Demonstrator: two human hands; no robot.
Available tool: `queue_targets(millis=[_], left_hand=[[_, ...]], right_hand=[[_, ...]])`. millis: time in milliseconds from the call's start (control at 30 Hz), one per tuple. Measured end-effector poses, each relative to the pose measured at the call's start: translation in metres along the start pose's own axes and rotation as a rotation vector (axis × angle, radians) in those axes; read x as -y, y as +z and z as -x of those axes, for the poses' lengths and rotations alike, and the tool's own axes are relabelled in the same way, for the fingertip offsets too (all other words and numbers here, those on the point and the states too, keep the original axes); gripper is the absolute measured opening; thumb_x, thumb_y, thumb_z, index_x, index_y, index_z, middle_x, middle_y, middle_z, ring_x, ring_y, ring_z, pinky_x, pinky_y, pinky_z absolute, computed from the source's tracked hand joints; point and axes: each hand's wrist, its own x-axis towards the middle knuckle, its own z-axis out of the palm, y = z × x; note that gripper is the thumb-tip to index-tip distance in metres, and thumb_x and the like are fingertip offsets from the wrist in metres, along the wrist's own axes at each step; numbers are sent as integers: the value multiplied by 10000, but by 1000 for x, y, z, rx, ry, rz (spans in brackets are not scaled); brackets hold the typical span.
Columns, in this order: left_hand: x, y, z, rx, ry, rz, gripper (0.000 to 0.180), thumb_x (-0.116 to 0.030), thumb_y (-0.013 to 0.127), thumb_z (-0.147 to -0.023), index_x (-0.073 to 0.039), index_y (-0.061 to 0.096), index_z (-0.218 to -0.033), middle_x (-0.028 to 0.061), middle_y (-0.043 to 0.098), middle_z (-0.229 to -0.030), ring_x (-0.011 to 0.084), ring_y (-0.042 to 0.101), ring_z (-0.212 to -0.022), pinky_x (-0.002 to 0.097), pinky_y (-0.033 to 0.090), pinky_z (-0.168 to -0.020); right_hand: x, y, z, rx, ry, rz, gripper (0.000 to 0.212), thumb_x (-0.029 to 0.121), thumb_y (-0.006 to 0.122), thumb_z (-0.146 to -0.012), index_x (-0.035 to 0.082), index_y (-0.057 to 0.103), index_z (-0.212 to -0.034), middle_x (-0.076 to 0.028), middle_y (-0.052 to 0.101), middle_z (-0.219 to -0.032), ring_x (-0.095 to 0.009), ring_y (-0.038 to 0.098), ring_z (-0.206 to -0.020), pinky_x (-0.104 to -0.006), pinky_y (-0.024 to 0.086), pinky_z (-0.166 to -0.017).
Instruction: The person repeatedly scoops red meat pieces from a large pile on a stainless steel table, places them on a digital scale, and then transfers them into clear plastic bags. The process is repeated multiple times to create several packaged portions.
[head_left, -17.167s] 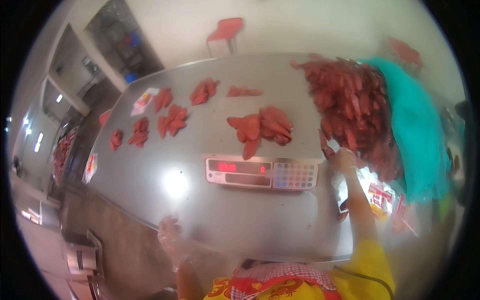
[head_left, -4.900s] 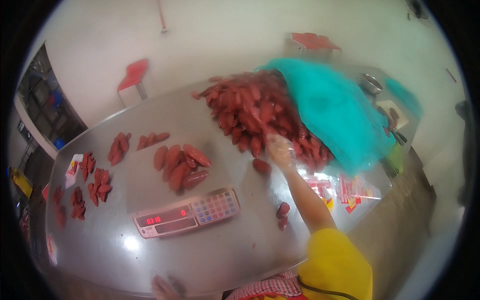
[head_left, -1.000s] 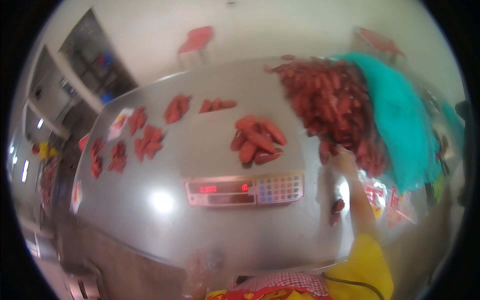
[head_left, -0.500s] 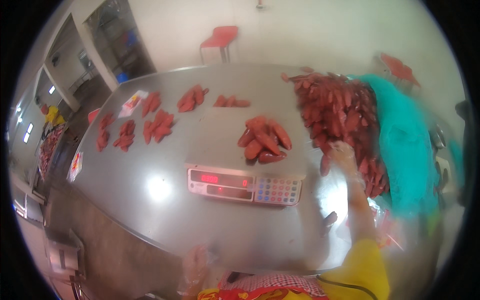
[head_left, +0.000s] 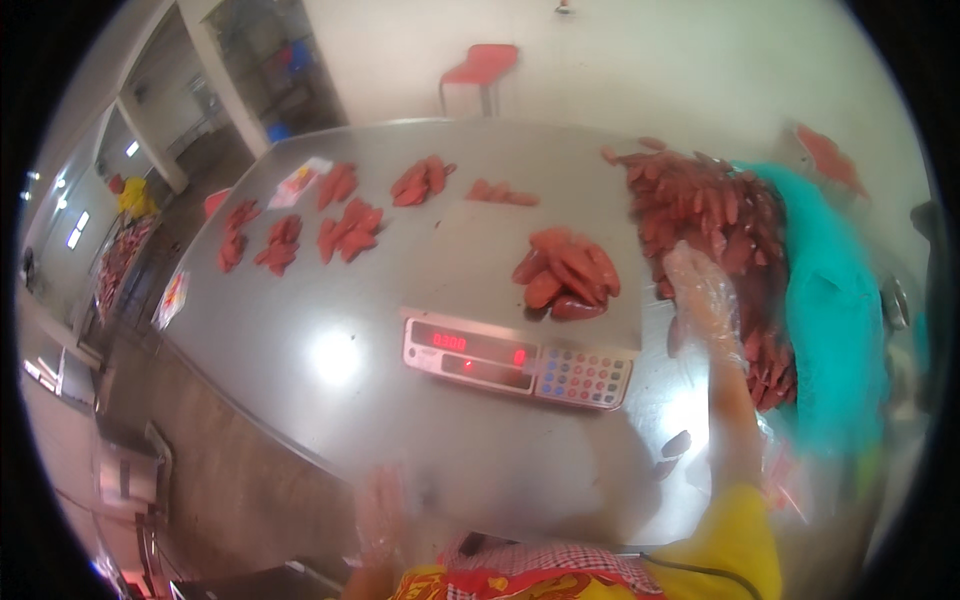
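Note:
In a clear plastic glove, my right hand (head_left: 703,290) rests at the near left side of a large heap of short, dark red, sausage-like pieces (head_left: 700,200). Its fingertips touch the heap, but whether they grip a piece does not show. My left hand (head_left: 382,515), gloved too and somewhat blurred, hovers by the table's near edge with its fingers stretched out and nothing in them. Between the hands and the far side stands a digital scale (head_left: 470,352) with a lit red display. On its flat pan lies a pile of the red pieces (head_left: 567,272).
Several small groups of red pieces (head_left: 350,230) lie on the steel table (head_left: 330,420) to the left. Two printed packets (head_left: 300,180) are near them. A teal net bag (head_left: 835,310) lies along the right side of the heap. A red stool (head_left: 482,65) stands by the wall.
The view has shifted, so the scene sits farther right. My right hand has moved a little farther over the heap. My left hand stays near the table's front edge, its fingers more upright.

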Motion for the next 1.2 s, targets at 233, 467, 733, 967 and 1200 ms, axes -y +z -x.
queue_targets(millis=[233, 467, 733, 967, 1200], left_hand=[[-23, -1, -34, -32, 46, 104, 366, -339, 508, -1088, -15, 677, -1062, 13, 557, -761, 93, 491, -682, 268, 419, -653], [-18, 12, -22, 85, -1, -56, 371, -331, 494, -1080, -10, 681, -1083, 26, 567, -769, 106, 524, -707, 275, 436, -670], [-25, 13, -14, 80, -198, 82, 357, -349, 490, -1079, -44, 672, -1121, 27, 550, -785, 136, 541, -741, 311, 460, -692], [-31, 4, -93, -10, 178, -112, 441, -402, 438, -1098, -37, 683, -1136, 24, 549, -808, 122, 530, -739, 298, 454, -698], [-124, 171, -299, 372, 789, -252, 425, -312, 415, -1098, -32, 651, -1313, 138, 668, -1318, 262, 639, -1098, 403, 492, -971]], right_hand=[[-9, 6, 14, 27, 83, -373, 519, 282, 704, -989, -89, 599, -1337, -121, 658, -1269, -172, 607, -1128, -293, 470, -993], [-28, 16, 6, -50, -41, -180, 455, 275, 719, -973, -69, 648, -1262, -133, 705, -1221, -182, 643, -1111, -332, 505, -960], [30, 69, 1, 24, -269, 92, 369, 246, 716, -921, 2, 702, -1197, -190, 738, -1082, -310, 717, -1005, -380, 538, -909], [36, 85, -2, 175, -132, -186, 1146, 479, 886, -702, -24, 328, -1567, -367, 499, -1409, -417, 544, -1317, -423, 440, -1101], [14, 105, 8, 202, -403, 528, 1435, 634, 919, -522, 81, 195, -1630, -320, 383, -1441, -546, 403, -1318, -585, 353, -1114]])
